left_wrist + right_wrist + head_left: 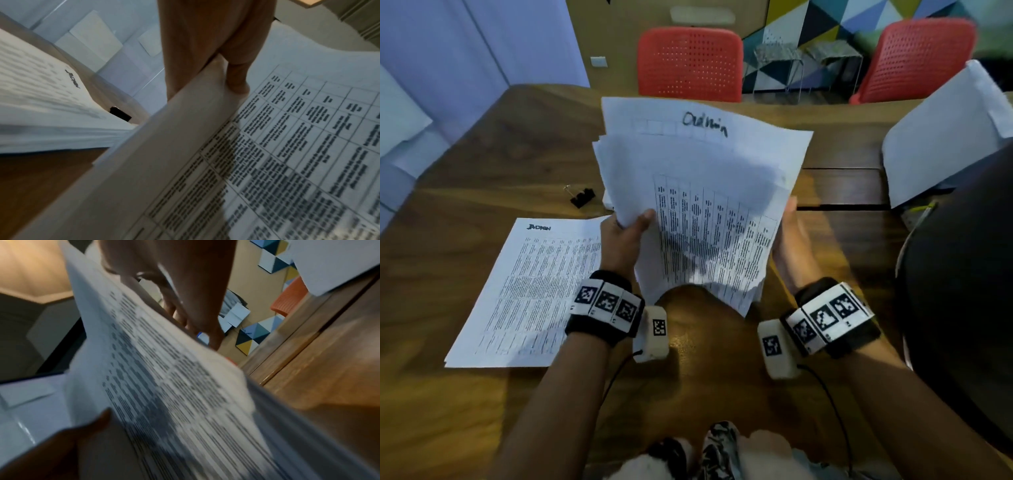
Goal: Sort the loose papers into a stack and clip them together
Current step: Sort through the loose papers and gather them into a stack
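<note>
I hold a sheaf of printed papers (705, 219) up above the table, fanned and curled. My left hand (628, 233) grips its left edge, thumb on top of a printed table page (287, 146). My right hand (789, 233) holds the right edge, fingers behind the sheets (164, 369). A page handwritten "Admin" (705, 125) stands at the back of the sheaf. A second stack of printed sheets (534, 291) lies flat on the table to the left, seen also as a stack (41, 97) in the left wrist view. A black binder clip (582, 197) lies beyond it.
The wooden table (482, 144) has a seam on the right. More white paper (948, 137) lies at the far right beside a dark round object (962, 308). Two red chairs (690, 65) stand behind the table. White sheets lie at the far left edge.
</note>
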Motion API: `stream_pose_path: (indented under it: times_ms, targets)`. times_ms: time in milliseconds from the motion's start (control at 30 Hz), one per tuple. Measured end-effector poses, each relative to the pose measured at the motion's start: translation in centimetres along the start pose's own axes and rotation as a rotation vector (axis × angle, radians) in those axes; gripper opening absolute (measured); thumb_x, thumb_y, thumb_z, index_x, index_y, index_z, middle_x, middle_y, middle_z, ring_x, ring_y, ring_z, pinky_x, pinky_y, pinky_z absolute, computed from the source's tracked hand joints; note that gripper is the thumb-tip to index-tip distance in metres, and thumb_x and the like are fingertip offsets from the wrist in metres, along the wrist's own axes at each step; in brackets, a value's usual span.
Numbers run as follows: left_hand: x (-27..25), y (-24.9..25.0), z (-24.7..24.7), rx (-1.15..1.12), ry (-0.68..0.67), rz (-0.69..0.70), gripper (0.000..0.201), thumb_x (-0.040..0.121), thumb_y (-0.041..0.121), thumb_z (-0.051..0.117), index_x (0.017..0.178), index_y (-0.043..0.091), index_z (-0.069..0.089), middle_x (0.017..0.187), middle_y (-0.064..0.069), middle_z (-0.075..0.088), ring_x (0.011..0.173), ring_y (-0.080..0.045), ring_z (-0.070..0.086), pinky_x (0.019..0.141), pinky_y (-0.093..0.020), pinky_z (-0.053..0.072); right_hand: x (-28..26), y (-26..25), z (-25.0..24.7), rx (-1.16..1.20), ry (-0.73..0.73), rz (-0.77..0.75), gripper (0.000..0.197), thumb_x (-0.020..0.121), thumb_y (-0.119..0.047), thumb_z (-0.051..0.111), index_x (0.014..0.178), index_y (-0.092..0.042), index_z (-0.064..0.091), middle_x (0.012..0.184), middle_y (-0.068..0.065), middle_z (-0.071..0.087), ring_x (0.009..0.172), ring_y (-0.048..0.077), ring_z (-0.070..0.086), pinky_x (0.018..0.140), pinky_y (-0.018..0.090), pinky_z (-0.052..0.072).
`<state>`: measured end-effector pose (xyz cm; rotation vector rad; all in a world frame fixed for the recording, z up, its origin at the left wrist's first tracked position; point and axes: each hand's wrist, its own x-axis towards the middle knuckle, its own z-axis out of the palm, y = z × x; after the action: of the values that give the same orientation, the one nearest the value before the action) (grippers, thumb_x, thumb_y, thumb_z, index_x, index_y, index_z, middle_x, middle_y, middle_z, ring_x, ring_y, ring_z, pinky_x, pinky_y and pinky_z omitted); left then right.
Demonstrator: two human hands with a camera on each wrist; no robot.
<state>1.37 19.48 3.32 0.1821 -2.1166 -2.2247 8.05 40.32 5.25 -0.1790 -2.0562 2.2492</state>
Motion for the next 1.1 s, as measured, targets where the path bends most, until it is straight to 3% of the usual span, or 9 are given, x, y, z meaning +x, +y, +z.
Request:
stream_pose_path:
  times_ms: [67,233,367,533,600,700,800,900,1100]
  targets:
    - [0.0,1.0,0.3,-0.021,0.012,0.059,0.042,0.071,0.020,0.070,0.107,0.000,0.062,0.093,-0.009,0.065,0.088,-0.025,0.063,0.075,-0.035,0.053,-1.0,-0.5,0.2,-0.044,0.078,-0.077,0.067,0.066,-0.085,0.031,0.106,-0.035,0.051,0.110,-0.015,0.056,0.100,-0.012,0.056,0.084,0.011,0.046]
    - [0.0,3.9,0.8,-0.094,-0.056,0.221,0.022,0.068,0.028,0.071,0.086,0.018,0.066,0.074,0.013,0.071,0.071,0.002,0.066,0.063,-0.016,0.051,-1.1,-2.7,0.0,-0.016,0.342,-0.301,0.029,0.102,-0.010,0.016,0.105,-0.018,0.044,0.098,-0.014,0.051,0.083,-0.023,0.053,0.074,-0.001,0.040]
    - [-0.8,3.1,1.1,-0.078,-0.086,0.213,0.031,0.059,0.034,0.075,0.086,0.024,0.065,0.078,0.013,0.071,0.076,0.001,0.067,0.067,-0.018,0.053,-1.4,-2.0,0.5,0.043,0.408,-0.242,0.042,0.103,-0.022,0.015,0.141,-0.012,0.026,0.144,0.000,0.037,0.126,-0.003,0.034,0.090,-0.004,0.029]
    - [-0.8,2.6,1.1,-0.075,-0.095,0.163,0.038,0.051,0.038,0.076,0.084,0.024,0.065,0.081,0.010,0.071,0.079,-0.010,0.067,0.073,-0.028,0.057,-0.6,-2.4,1.7,0.021,0.430,-0.362,0.049,0.093,-0.044,0.030,0.135,-0.019,0.024,0.114,-0.006,0.045,0.108,-0.003,0.049,0.091,0.013,0.040]
    - [-0.6,3.0,1.0,-0.088,-0.100,0.165,0.040,0.052,0.039,0.075,0.086,0.021,0.065,0.080,0.011,0.071,0.076,-0.005,0.068,0.068,-0.022,0.056,-0.2,-3.4,1.8,-0.128,0.476,-0.525,0.047,0.086,-0.034,0.043,0.129,-0.029,0.022,0.125,0.006,0.039,0.119,0.016,0.043,0.105,0.023,0.035]
    - [-0.4,3.2,0.9,-0.107,-0.113,0.173,0.044,0.054,0.038,0.074,0.090,0.015,0.064,0.077,0.012,0.072,0.073,0.000,0.068,0.065,-0.017,0.053,0.5,-4.5,1.6,-0.492,0.464,-0.673,0.056,0.079,0.000,0.050,0.129,-0.021,0.036,0.122,0.012,0.035,0.109,0.003,0.037,0.089,-0.002,0.030]
    - [-0.3,2.4,0.8,-0.071,-0.136,0.138,0.039,0.061,0.039,0.071,0.091,0.016,0.064,0.088,0.003,0.072,0.088,-0.016,0.068,0.080,-0.035,0.056,1.0,-4.7,1.0,-0.597,0.446,-0.596,0.048,0.071,0.004,0.042,0.114,-0.010,0.057,0.117,0.014,0.039,0.097,-0.004,0.034,0.071,-0.002,0.035]
    - [-0.5,0.8,0.7,-0.054,-0.160,0.074,0.046,0.076,0.033,0.063,0.111,0.004,0.058,0.114,-0.020,0.063,0.109,-0.038,0.060,0.095,-0.052,0.049,1.9,-3.3,0.2,-0.292,0.460,-0.484,0.057,0.071,0.008,0.039,0.121,-0.020,0.037,0.121,0.008,0.040,0.100,0.005,0.043,0.079,0.012,0.040]
    - [-0.5,2.1,1.8,0.030,-0.093,0.163,0.056,0.079,0.030,0.057,0.124,-0.003,0.050,0.112,-0.011,0.059,0.101,-0.021,0.059,0.080,-0.025,0.051,1.3,-1.4,0.1,-0.277,0.285,-0.277,0.025,0.094,0.001,0.040,0.116,-0.011,0.045,0.104,-0.006,0.053,0.094,0.004,0.052,0.076,0.009,0.044]
